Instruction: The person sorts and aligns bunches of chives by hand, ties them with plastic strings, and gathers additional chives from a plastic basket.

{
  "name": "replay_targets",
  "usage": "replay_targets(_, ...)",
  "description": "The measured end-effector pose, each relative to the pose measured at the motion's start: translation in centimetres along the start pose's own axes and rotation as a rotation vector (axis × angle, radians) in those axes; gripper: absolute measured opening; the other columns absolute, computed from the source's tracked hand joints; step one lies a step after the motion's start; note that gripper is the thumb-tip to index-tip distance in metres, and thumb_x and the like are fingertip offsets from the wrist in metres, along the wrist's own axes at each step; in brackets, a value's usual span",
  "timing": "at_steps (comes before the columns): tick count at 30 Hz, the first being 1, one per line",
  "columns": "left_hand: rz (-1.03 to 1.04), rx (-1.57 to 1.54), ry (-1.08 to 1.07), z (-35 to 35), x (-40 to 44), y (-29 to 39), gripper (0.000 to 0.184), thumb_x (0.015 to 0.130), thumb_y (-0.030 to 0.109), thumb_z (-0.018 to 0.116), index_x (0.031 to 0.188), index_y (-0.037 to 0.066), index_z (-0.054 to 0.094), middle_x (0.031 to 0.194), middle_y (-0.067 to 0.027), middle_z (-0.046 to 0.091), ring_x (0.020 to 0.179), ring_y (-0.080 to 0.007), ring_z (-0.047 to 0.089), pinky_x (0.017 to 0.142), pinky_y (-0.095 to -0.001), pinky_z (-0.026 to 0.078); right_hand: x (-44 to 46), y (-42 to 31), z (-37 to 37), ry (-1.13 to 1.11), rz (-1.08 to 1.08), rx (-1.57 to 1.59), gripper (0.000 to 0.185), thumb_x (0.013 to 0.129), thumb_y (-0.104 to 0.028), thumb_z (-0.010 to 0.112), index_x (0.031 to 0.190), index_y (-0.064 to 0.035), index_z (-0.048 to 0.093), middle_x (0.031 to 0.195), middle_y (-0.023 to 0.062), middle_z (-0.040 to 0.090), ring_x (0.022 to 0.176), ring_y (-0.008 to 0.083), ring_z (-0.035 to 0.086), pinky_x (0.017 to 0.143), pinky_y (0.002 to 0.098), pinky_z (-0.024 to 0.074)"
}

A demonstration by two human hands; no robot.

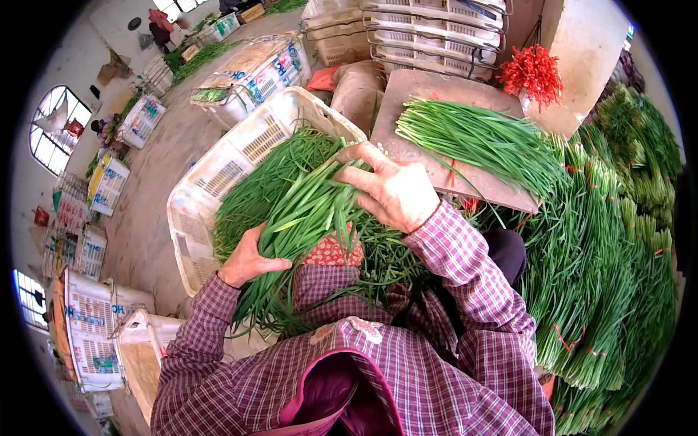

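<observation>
A loose bunch of long green stalks [309, 211] lies across my lap and in front of a white plastic crate [193, 218]. My left hand [251, 261] is wrapped round the lower part of the bunch, thumb on top. At the upper end, my right hand [389, 185] has its fingers curled over the pale stalk ends. More greens [254, 174] fill the crate beyond the bunch. To the right, a pile of trimmed stalks [472, 138] rests on a flat board [414, 83].
Tied bundles of greens [582, 254] are heaped at the right. Red ties [531, 76] hang beside the board. Stacked crates [436, 36] stand behind it. Other crates [91, 327] line the left, and a person [160, 33] is far back.
</observation>
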State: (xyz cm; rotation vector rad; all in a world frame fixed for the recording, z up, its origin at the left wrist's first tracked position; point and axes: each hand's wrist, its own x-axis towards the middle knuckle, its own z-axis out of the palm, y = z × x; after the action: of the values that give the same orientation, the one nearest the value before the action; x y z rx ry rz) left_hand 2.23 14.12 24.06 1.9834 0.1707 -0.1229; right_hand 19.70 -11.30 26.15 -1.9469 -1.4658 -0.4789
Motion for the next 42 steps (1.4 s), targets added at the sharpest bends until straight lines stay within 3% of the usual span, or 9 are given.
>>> replay_targets(11, -0.002, 0.007, -0.039, -0.2, 0.4, 1.1, 0.085, 0.063, 0.014, 0.083, 0.136, -0.003, 0.044, 0.129, -0.0117, 0.056, 0.117, -0.0189, 0.052, 0.106, -0.0338, 0.036, 0.0, 0.9, 0.8, 0.241, -0.014, 0.345, 0.022, 0.084, -0.008, 0.061, 0.105, -0.0095, 0.056, 0.096, 0.0068, 0.065, 0.078, 0.0242, 0.067, 0.069, 0.0332, 0.0549)
replay_targets(14, -0.024, -0.017, -0.017, -0.1, 0.6, 1.1, 0.085, 0.062, 0.014, 0.083, 0.136, -0.003, 0.044, 0.129, -0.0120, 0.056, 0.117, -0.0197, 0.052, 0.106, -0.0344, 0.036, 0.0, 1.0, 0.6, 0.501, 0.463, 1.219, 0.014, 0.098, -0.017, 0.052, 0.101, -0.0033, 0.053, 0.084, 0.0054, 0.063, 0.050, 0.0070, 0.053, 0.044, 0.0210, 0.0444)
replay_targets(17, -0.028, -0.053, 0.030, 0.0, 0.6, 0.7, 0.084, 0.063, 0.014, 0.082, 0.136, -0.003, 0.045, 0.129, -0.0125, 0.057, 0.117, -0.0201, 0.053, 0.106, -0.0347, 0.036, -0.2, 2.4, 0.7, 0.642, 0.756, 1.561, 0.016, 0.098, -0.023, 0.054, 0.094, -0.0073, 0.052, 0.075, 0.0015, 0.058, 0.045, 0.0094, 0.049, 0.039, 0.0233, 0.0438)
replay_targets(22, 0.019, -0.074, 0.118, -0.5, 1.0, 0.1, 0.079, 0.065, 0.013, 0.081, 0.134, -0.005, 0.047, 0.125, -0.0136, 0.059, 0.115, -0.0214, 0.055, 0.104, -0.0343, 0.039, -1.6, 4.3, -0.5, 0.654, 0.746, 1.821, 0.020, 0.098, -0.028, 0.056, 0.091, -0.0101, 0.052, 0.075, -0.0033, 0.055, 0.048, 0.0013, 0.044, 0.040, 0.0189, 0.0396)
replay_targets(29, 0.046, 0.048, 0.136, -2.6, 0.6, -2.3, 0.073, 0.068, 0.014, 0.078, 0.130, -0.008, 0.048, 0.123, -0.0141, 0.061, 0.113, -0.0201, 0.056, 0.103, -0.0334, 0.039, -7.1, 10.3, -8.5, 1.028, 0.707, 1.599, 0.021, 0.095, -0.027, 0.061, 0.099, -0.0078, 0.055, 0.072, -0.0010, 0.058, 0.045, 0.0032, 0.043, 0.040, 0.0173, 0.0367)
replay_targets(33, 0.087, 0.119, 0.222, -2.9, 0.4, -2.9, 0.069, 0.068, 0.010, 0.075, 0.129, -0.008, 0.049, 0.118, -0.0142, 0.064, 0.106, -0.0192, 0.060, 0.099, -0.0325, 0.044, -10.2, 10.6, -7.4, 0.460, 1.001, 0.756, 0.025, 0.090, -0.028, 0.063, 0.100, -0.0050, 0.061, 0.073, 0.0023, 0.061, 0.043, 0.0066, 0.045, 0.039, 0.0216, 0.0356)
replay_targets(35, 0.122, 0.141, 0.249, -2.9, 0.6, -2.8, 0.067, 0.068, 0.008, 0.074, 0.129, -0.008, 0.050, 0.115, -0.0136, 0.066, 0.103, -0.0185, 0.062, 0.096, -0.0319, 0.046, -12.1, 10.4, -4.3, -0.110, 0.851, 0.239, 0.033, 0.086, -0.029, 0.066, 0.109, -0.0057, 0.064, 0.083, 0.0092, 0.066, 0.068, 0.0216, 0.064, 0.061, 0.0334, 0.0527)
replay_targets(37, 0.145, 0.174, 0.237, -2.7, 0.7, -2.5, 0.063, 0.070, 0.004, 0.071, 0.128, -0.004, 0.051, 0.113, -0.0084, 0.065, 0.102, -0.0155, 0.059, 0.095, -0.0292, 0.044, -11.2, 8.0, -3.5, -0.568, 0.716, -0.351, 0.037, 0.081, -0.029, 0.070, 0.109, -0.0049, 0.064, 0.104, 0.0192, 0.065, 0.089, 0.0354, 0.065, 0.078, 0.0425, 0.0526)
replay_targets(42, 0.255, 0.366, 0.317, -1.4, 1.0, -1.3, 0.065, 0.069, 0.003, 0.071, 0.130, -0.004, 0.050, 0.109, -0.0128, 0.068, 0.097, -0.0173, 0.064, 0.090, -0.0297, 0.048, -2.8, 1.9, -2.7, 0.200, 0.423, 0.049, 0.033, 0.086, -0.037, 0.066, 0.089, -0.0050, 0.062, 0.074, 0.0110, 0.065, 0.066, 0.0306, 0.066, 0.061, 0.0393, 0.0531)
